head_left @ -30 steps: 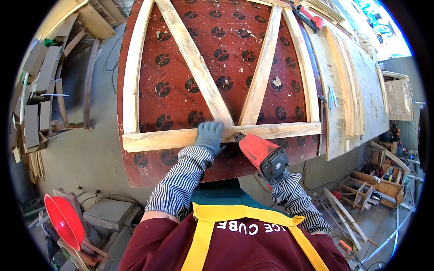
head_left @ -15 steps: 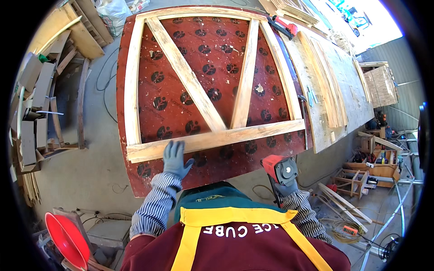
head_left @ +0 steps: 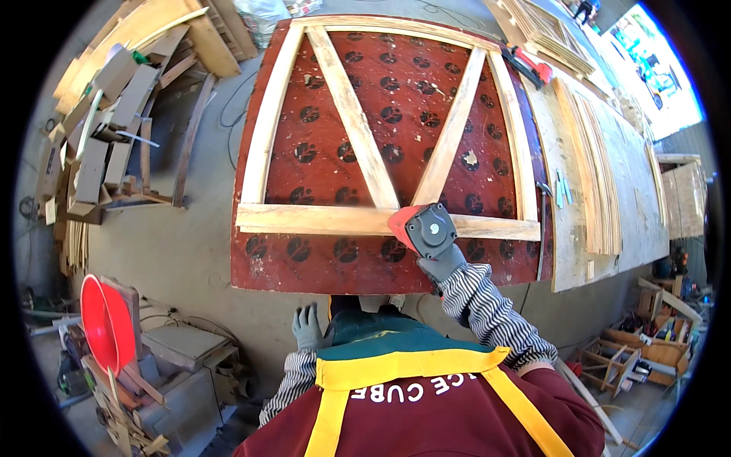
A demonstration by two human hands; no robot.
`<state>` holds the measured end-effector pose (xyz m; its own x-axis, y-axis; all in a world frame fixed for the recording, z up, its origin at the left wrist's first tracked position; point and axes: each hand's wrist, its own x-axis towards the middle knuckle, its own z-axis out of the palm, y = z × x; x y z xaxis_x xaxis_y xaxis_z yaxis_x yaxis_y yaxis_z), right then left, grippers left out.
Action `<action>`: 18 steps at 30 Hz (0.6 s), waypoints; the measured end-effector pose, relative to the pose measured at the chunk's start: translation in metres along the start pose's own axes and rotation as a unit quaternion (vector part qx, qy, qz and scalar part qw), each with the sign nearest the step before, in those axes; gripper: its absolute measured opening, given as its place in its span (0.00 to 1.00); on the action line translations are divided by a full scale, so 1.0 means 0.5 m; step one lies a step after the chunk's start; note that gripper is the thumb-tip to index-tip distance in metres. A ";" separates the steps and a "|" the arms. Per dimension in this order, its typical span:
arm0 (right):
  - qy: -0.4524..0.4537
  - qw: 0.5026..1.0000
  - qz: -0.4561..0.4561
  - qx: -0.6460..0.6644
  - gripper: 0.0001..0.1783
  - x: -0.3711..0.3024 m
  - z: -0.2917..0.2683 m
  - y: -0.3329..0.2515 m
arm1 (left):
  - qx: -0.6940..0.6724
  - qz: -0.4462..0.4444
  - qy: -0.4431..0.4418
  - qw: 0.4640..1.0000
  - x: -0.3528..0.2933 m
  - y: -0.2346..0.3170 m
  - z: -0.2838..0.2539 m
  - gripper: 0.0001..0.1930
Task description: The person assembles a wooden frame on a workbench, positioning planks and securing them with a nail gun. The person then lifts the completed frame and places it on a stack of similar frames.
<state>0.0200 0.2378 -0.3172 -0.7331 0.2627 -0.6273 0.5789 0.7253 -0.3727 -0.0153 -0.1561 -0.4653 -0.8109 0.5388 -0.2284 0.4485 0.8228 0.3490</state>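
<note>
My right hand (head_left: pixel 444 265), in a grey glove, is closed round a red and black nail gun (head_left: pixel 430 231). The nail gun covers part of the near rail of a wooden frame (head_left: pixel 320 219), close to where two slanting braces meet it. Whether its nose touches the wood is hidden. Beneath the frame lies a dark red board (head_left: pixel 335 265) printed with black marks. My left hand (head_left: pixel 308 329), also gloved in grey, hangs off the board's near edge beside my body. Its fingers are spread and hold nothing.
Another red nail gun (head_left: pixel 533 67) lies by the frame's far right corner. A long-handled hammer (head_left: pixel 543 221) rests along the board's right edge. Long planks (head_left: pixel 598 175) lie on the pale sheet to the right. Scrap wood (head_left: pixel 91 171) piles up at left, above a red basin (head_left: pixel 106 324).
My right hand has brought the nail gun from beside my body onto the near rail. My left hand has come off the rail and down to my side. The view has shifted.
</note>
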 end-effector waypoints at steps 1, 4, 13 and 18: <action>0.077 0.995 -0.056 -0.007 0.26 0.005 0.010 0.015 | -0.001 -0.049 -0.024 0.999 -0.040 -0.022 0.019 0.44; 0.264 0.948 -0.175 -0.034 0.20 0.031 0.054 0.062 | -0.001 -0.179 -0.101 0.979 -0.150 -0.123 0.084 0.45; 0.227 0.962 -0.152 -0.013 0.28 0.023 0.068 0.039 | -0.003 -0.349 -0.193 0.917 -0.253 -0.274 0.068 0.39; 0.264 0.939 -0.193 -0.105 0.25 0.064 0.099 0.088 | 0.031 -0.251 -0.204 0.946 -0.215 -0.431 0.203 0.30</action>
<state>0.0396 0.2466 -0.3875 -0.9808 0.1931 -0.0269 0.1912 0.9260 -0.3256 0.0132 -0.3729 -0.6080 -0.7208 0.0921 -0.6870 0.0770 0.9956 0.0527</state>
